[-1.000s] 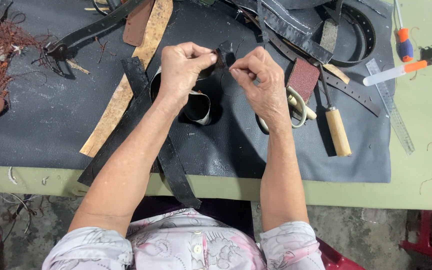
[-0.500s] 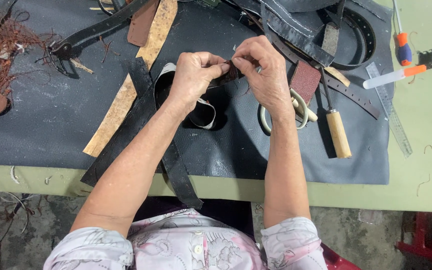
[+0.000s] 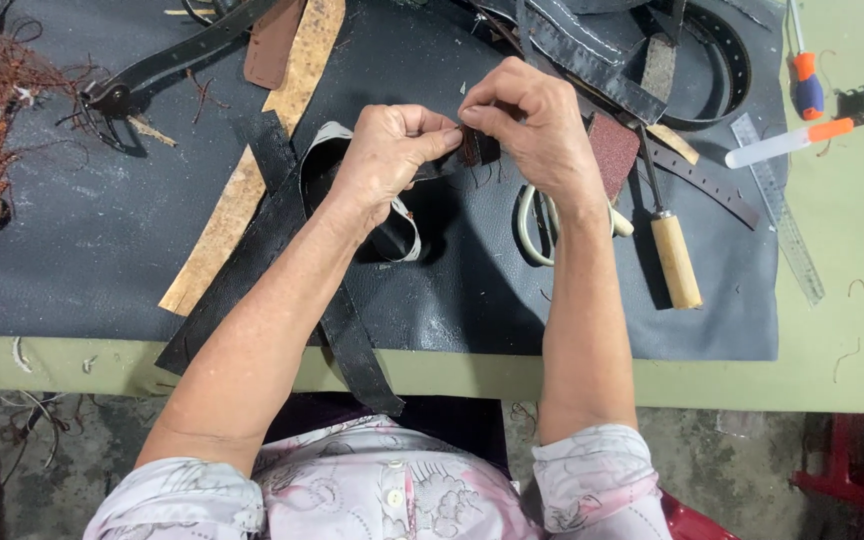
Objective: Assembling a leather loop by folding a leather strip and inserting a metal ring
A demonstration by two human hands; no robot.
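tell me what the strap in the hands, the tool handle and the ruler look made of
Strap: seemingly leather, black and matte, bending softly with a fuzzy brown end.
Tool handle: probably wood, pale tan and smooth.
Ruler: clear plastic or metal; thin, greyish, with fine marks, hard to tell which.

Both forearms reach forward over the near edge of the bench and converge toward its middle. The left hand is curled, thumb and fingertips pinched together. The right hand meets it knuckles up, its fingertips touching the left's.
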